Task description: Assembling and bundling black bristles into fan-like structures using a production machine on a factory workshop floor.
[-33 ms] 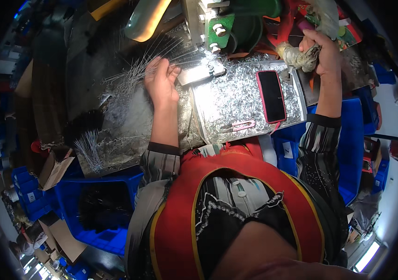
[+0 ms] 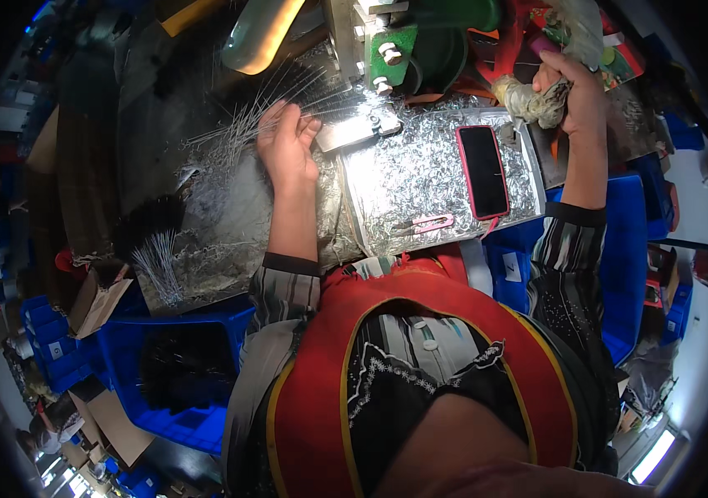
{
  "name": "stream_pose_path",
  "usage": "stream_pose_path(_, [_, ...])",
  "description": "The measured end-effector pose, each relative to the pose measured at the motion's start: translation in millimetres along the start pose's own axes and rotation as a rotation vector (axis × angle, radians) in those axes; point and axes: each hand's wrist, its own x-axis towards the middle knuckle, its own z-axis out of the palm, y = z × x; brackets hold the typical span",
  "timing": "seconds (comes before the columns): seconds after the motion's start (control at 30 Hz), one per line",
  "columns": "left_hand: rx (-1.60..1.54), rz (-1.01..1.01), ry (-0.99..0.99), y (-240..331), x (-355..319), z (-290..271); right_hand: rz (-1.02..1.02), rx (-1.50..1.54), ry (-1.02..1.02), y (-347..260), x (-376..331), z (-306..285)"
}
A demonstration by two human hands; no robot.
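Note:
My left hand [image 2: 289, 153] is closed, palm up with curled fingers, around a loose bundle of thin metal wires [image 2: 233, 129]. The wires fan out on both sides of the fingers, left of a bright metal block [image 2: 345, 133] on the machine. My right hand [image 2: 578, 93] grips a cloth-wrapped handle [image 2: 536, 104] at the upper right. A foil-like silvery tray [image 2: 387, 207] strewn with metal clippings lies between the hands. On it rest a phone [image 2: 482, 173] in a pink case and a small pink-handled tool [image 2: 433, 223].
A green machine part [image 2: 393, 54] with bolts stands at the top centre, beside a glowing lamp [image 2: 261, 33]. Another wire bundle [image 2: 159, 266] lies at the worktable's [image 2: 229, 257] left edge. Blue bins [image 2: 175, 432] flank me, the left one holding black bristles [image 2: 186, 365].

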Motion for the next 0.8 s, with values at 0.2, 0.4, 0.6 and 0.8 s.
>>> stream_pose_path(0.2, [0.041, -0.015, -0.022, 2, -2, 7, -0.348, 0.142, 0.031, 68, -2, -1])
stream_pose_path(0.4, [0.075, -0.008, -0.025, 0, -1, 8, -0.204, 0.152, -0.196, 46, 2, -12])
stream_pose_path(0.6, [0.082, 0.022, 0.067, -3, -2, 12, -0.001, 0.08, -0.057, 13, 4, -11])
stream_pose_path(0.8, [0.108, 0.02, 0.071, -2, -1, 17, 0.054, 0.0, -0.089, -8, 5, -10])
